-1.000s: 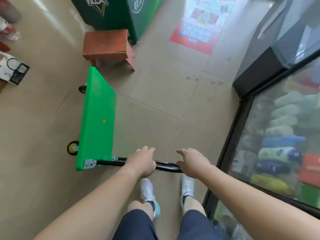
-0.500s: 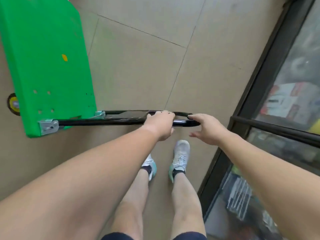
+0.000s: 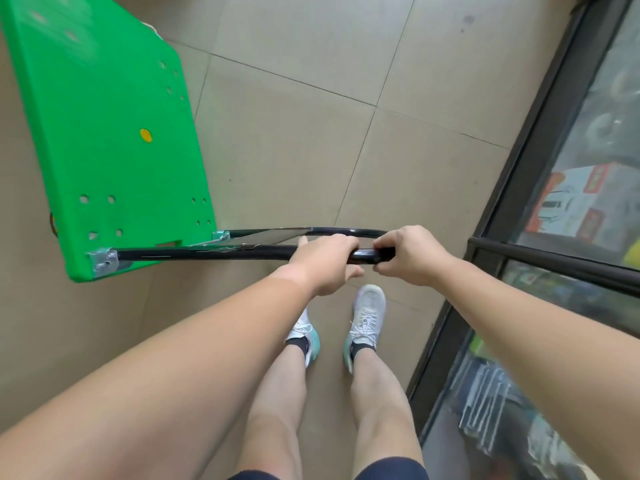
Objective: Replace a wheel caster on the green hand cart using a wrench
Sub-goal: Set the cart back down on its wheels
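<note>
Gripping the black metal tube handle [image 3: 207, 253], both grips are closed on it. The left grip [image 3: 325, 261], a bare hand, has its fingers wrapped over the near bar with the back of the hand up. The right grip [image 3: 410, 256] sits just beside it on the right, with its fingers curled round the rounded corner of the same tube. A short bare piece of tube shows between the two grips.

To the left of the left grip the handle runs as two bars to the green flat plastic hand cart [image 3: 114, 133]. The near bar ends in a small silver metal hinge bracket [image 3: 103, 262] at the lower corner of the deck. The deck rises up and away to the left of the grips, with its smooth face turned toward the camera. This face carries a small round yellow dot [image 3: 145, 135] and several groups of little holes. Behind the left edge of the deck, far left of the grips, only a thin slice of a yellow and black caster wheel [image 3: 52, 221] shows, and I cannot tell its condition.

Below the grips, a pair of white sneakers with teal soles [image 3: 367, 317] stands on the beige tiled floor [image 3: 294, 150]. To the right of the right grip there is a glass cabinet with a dark frame [image 3: 519, 168], and the goods behind the glass are blurred.
</note>
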Tool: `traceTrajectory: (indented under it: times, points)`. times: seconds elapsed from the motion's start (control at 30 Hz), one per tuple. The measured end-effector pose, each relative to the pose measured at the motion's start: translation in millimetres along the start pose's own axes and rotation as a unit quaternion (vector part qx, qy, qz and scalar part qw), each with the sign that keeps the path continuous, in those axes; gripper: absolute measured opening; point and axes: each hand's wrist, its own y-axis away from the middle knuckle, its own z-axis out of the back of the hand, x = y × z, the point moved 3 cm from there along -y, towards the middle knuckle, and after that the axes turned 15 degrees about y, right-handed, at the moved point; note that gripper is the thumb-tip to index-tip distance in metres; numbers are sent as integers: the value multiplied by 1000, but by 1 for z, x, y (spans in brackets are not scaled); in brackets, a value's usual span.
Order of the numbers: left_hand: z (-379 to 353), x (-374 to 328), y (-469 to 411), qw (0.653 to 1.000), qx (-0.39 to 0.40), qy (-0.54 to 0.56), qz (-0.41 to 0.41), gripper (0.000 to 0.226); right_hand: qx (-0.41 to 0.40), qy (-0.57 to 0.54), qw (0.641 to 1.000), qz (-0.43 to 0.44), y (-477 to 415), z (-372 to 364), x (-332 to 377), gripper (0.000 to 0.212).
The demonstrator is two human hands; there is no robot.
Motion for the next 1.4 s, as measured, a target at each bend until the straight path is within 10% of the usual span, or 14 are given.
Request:
traceTrajectory:
  times: [0.47, 0.87, 1.13, 1.3, 1.4]
  points:
    - [62, 12, 147, 995, -39, 90, -6, 20, -15, -13, 998, 60, 87, 57, 63, 59]
    - [81, 103, 267, 989, -62, 115, -63, 39, -72, 59, 993, 77, 119, 31, 177, 24]
    - [96, 173, 341, 983, -108, 116, -91, 20, -177, -20, 982, 61, 165, 13, 279, 35]
    - [121, 219, 392, 980, -119, 136, -83, 16, -131, 11, 988, 81, 161, 7, 334, 71]
    - [124, 230, 409, 981, -137, 109, -81, 32, -114, 19, 992, 55, 149, 8, 353, 55]
